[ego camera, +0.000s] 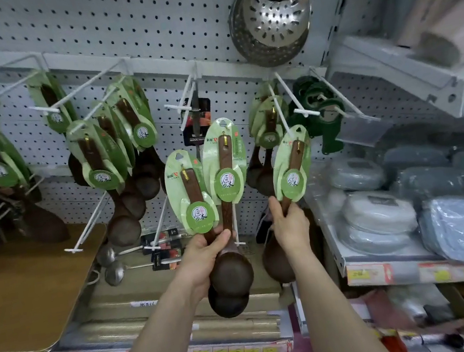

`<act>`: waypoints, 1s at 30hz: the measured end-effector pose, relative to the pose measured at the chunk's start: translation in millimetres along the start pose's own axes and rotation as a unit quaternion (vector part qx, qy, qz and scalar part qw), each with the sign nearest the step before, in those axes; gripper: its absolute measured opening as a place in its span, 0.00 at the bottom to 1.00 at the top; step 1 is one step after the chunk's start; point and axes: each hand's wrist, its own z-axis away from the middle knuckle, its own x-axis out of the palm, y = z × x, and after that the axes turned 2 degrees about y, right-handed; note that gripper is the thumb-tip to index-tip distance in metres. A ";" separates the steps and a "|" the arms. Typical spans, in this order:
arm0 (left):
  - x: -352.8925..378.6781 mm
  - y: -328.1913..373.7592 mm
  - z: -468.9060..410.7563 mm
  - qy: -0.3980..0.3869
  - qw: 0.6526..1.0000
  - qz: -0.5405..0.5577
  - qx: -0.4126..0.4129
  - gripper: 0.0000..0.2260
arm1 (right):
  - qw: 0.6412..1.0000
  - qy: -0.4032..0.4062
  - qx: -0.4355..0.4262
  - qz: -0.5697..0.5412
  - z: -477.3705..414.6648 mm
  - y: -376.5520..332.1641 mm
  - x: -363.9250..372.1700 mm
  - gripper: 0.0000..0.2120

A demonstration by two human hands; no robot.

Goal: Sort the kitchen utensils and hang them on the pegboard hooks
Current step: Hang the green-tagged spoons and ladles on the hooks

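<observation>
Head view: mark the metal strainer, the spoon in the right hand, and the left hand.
metal strainer [271,26], head view, on its perforated bowl.
right-hand spoon [295,154], head view, on its wooden handle.
left hand [204,257], head view, on the back of the hand.

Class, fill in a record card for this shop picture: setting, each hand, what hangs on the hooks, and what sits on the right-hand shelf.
Setting: pegboard wall with white hooks
Left grip: holds two wooden spoons on green cards
Right grip: holds one wooden spoon, its card raised beside a hook
On hooks: more carded spoons; metal strainer above
Right shelf: wrapped grey packs
</observation>
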 end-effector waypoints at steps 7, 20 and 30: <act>-14.0 5.1 22.8 -0.042 0.999 -0.020 0.002 0.05 | 1.000 -0.017 -0.019 -0.004 63.4 12.1 -15.0 0.19; -52.1 6.2 51.2 -0.089 0.994 -0.051 -0.025 0.14 | 0.996 0.022 -0.049 0.073 90.9 -38.1 -35.8 0.17; -39.2 20.9 29.9 -0.071 0.996 -0.041 -0.016 0.14 | 0.999 0.003 -0.022 0.024 81.3 -22.1 -27.1 0.17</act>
